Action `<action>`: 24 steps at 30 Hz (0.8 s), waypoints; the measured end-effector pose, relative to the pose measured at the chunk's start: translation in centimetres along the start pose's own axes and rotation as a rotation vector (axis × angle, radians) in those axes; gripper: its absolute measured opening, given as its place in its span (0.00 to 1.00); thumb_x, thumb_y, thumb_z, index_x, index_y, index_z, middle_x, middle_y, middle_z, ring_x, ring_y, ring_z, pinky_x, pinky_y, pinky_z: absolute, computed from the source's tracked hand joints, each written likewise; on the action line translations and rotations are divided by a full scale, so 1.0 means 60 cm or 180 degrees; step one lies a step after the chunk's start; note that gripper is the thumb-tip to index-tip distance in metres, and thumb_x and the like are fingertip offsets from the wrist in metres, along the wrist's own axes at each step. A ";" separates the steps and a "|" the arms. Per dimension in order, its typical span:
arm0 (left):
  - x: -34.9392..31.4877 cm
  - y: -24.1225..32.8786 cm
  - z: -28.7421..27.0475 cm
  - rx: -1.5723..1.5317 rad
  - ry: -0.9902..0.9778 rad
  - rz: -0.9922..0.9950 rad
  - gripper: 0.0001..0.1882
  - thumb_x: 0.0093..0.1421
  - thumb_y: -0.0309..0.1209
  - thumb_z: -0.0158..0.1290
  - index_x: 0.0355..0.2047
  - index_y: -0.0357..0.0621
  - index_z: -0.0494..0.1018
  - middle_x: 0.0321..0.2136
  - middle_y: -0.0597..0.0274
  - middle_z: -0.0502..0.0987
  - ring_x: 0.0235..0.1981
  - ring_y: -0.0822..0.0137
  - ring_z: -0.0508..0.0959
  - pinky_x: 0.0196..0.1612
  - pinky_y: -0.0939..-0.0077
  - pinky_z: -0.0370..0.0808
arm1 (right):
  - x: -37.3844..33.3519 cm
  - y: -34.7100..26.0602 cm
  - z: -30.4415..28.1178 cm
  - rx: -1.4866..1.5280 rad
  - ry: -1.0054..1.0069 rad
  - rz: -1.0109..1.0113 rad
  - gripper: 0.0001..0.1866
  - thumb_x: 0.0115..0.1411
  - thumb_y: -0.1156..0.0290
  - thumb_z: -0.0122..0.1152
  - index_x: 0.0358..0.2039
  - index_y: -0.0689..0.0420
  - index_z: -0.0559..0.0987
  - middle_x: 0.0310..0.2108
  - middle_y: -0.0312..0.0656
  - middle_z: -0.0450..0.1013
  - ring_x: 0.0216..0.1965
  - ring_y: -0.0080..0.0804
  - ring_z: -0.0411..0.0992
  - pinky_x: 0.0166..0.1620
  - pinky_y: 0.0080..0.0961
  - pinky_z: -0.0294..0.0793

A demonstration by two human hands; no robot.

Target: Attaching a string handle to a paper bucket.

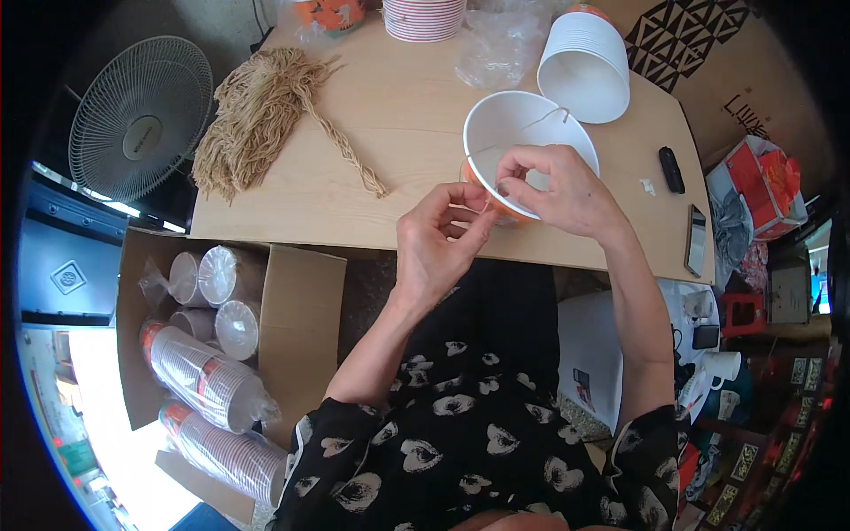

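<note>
In front of me a large paper bucket (518, 119), white inside and orange outside, leans on the table's near edge with its mouth tipped toward me. A thin tan cord (531, 124) runs from the far right of its rim across the opening to the left side. My left hand (443, 237) is closed at the near left of the rim, thumb and fingers pinching the cord. Over the near rim, my right hand (562, 193) is closed too, its fingertips curled inside the bucket's edge; what they hold is hidden. A bundle of tan cords (266, 115) lies to the left.
A stack of white buckets (584, 75) lies behind the bucket. Plastic bags (500, 44) and a striped stack (425, 18) sit at the back. A phone (695, 241) and a black object (671, 170) are at right. A fan (142, 111) and a carton (305, 310) of wrapped cups stand left.
</note>
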State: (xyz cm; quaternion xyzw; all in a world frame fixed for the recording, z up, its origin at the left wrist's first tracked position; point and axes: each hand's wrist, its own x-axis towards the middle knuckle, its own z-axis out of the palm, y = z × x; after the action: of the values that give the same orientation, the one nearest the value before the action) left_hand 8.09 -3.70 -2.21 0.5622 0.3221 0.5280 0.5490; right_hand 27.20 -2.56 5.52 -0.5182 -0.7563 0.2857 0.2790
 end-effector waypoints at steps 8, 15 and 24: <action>0.010 -0.002 -0.011 0.0696 -0.0079 0.0370 0.07 0.63 0.24 0.62 0.39 0.32 0.80 0.32 0.62 0.83 0.30 0.77 0.81 0.33 0.82 0.78 | -0.010 0.002 -0.017 0.0316 -0.0031 0.0454 0.10 0.60 0.78 0.56 0.42 0.64 0.79 0.30 0.39 0.79 0.34 0.25 0.75 0.44 0.26 0.75; 0.010 0.002 -0.007 0.0649 -0.0139 0.0321 0.07 0.63 0.24 0.62 0.39 0.32 0.80 0.30 0.63 0.82 0.29 0.77 0.80 0.34 0.82 0.78 | -0.011 0.017 -0.024 0.0499 -0.0362 0.0003 0.23 0.63 0.78 0.53 0.60 0.62 0.73 0.37 0.39 0.80 0.38 0.25 0.76 0.47 0.25 0.75; 0.012 0.006 -0.010 0.0655 -0.0171 0.0169 0.09 0.63 0.24 0.63 0.41 0.32 0.79 0.33 0.62 0.82 0.31 0.76 0.81 0.35 0.81 0.79 | -0.005 -0.002 -0.014 0.0310 -0.0204 0.0407 0.07 0.60 0.76 0.61 0.35 0.66 0.82 0.27 0.41 0.80 0.31 0.24 0.77 0.40 0.26 0.76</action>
State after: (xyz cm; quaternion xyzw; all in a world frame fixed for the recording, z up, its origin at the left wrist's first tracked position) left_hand 7.63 -2.94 -1.80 0.6379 0.3447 0.4912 0.4827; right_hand 27.85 -2.77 6.15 -0.5418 -0.7154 0.3558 0.2608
